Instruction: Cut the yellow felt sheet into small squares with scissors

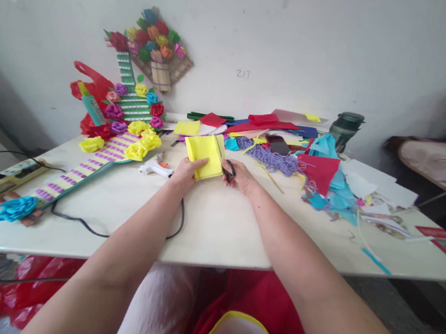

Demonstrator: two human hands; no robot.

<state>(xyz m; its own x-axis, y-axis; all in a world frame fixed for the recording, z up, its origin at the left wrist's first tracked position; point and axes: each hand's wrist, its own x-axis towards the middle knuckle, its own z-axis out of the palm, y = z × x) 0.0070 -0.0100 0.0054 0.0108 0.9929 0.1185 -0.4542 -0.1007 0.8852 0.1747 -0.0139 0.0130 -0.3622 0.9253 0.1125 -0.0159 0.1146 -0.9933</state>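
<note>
My left hand (187, 173) grips the lower left edge of a folded yellow crepe paper sheet (206, 156), thumb on top. My right hand (240, 177) is closed round the black handles of a pair of scissors (228, 170). The scissor blades lie along the right edge of the yellow paper, pointing away from me; whether they are cutting I cannot tell. Both hands are above the middle of the white table (214, 226). Just left of my left hand lies a white glue gun (155, 168).
At left stand a flower-decorated striped guitar shape (86, 167) and a power strip (5, 180). Coloured paper (268, 122), purple yarn (269, 158) and blue scraps (339, 191) crowd the back and right. A dark green bottle (345, 130) stands near the wall. A black cable (82, 223) crosses the table.
</note>
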